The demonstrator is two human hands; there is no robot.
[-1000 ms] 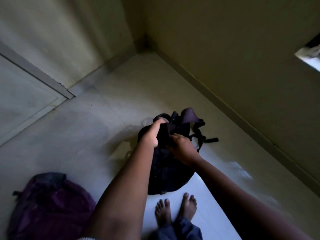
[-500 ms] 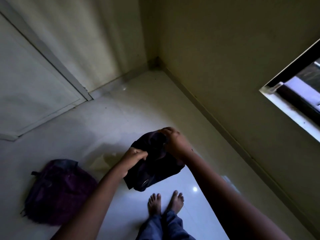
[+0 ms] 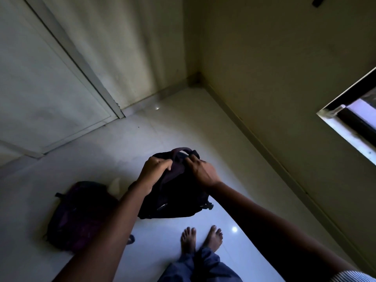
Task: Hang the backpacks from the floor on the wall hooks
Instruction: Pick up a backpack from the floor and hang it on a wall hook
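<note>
Black backpack lifted higher by both hands, purple backpack left on floor

A dim room corner of a home is shown. It is marked by a glossy pale tiled floor, plain yellowish plastered walls, a pale panelled door and bare feet.

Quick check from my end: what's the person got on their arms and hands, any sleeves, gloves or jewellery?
Both forearms are bare up to the frame edge, and the left hand and right hand wear no gloves. A striped sleeve edge shows on the right upper arm at the bottom corner. No rings, watch or bracelet can be made out in this dim light.
</note>
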